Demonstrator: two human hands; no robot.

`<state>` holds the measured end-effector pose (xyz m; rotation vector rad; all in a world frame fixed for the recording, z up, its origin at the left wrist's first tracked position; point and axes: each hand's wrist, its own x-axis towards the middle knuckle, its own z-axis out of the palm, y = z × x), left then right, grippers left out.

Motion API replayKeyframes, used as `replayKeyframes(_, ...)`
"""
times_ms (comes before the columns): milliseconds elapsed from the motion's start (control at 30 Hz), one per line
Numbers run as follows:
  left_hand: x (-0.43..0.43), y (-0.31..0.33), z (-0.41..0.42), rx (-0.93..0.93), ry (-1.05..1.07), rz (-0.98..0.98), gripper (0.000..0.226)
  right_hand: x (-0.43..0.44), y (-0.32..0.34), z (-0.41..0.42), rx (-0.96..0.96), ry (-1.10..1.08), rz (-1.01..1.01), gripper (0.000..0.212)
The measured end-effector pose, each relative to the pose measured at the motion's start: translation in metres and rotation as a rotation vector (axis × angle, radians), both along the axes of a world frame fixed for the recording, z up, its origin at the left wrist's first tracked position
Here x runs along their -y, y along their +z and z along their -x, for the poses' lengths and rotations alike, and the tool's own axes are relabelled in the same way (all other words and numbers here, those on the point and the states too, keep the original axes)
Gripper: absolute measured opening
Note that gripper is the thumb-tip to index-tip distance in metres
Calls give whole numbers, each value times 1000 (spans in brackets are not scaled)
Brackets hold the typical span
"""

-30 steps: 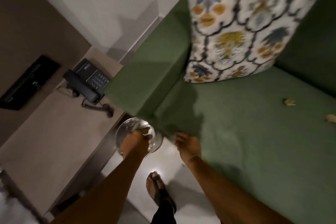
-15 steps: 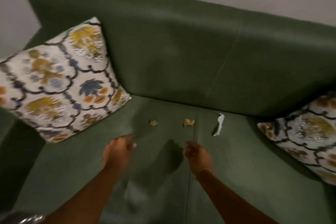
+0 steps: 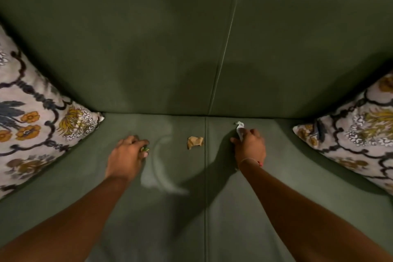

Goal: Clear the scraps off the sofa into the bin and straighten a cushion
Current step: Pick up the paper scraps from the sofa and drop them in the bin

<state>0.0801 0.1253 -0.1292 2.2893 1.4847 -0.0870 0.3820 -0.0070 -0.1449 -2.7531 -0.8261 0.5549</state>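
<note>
Mostly hidden, scrap [image 3: 145, 148] under left hand [image 3: 127, 156]

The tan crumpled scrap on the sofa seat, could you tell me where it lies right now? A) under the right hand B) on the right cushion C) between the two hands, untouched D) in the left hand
C: the tan scrap lies on the seat between the left hand and right hand, touched by neither.

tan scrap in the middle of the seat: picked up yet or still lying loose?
Lying loose. The tan scrap sits crumpled on the sofa seat between the left hand and right hand; neither touches it.
</note>
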Motion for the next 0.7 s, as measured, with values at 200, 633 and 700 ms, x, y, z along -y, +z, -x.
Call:
replayKeyframes(200,3,5,-1,13,52,-8,15,-9,7,6,-170,-100,-84,12)
replayKeyframes(633,25,28,22,42,207,2,14,-46,14,79,-86,588,116,37)
replayKeyframes(700,34,25,29,40,247,1,15,-43,9,84,-31,557,82,27)
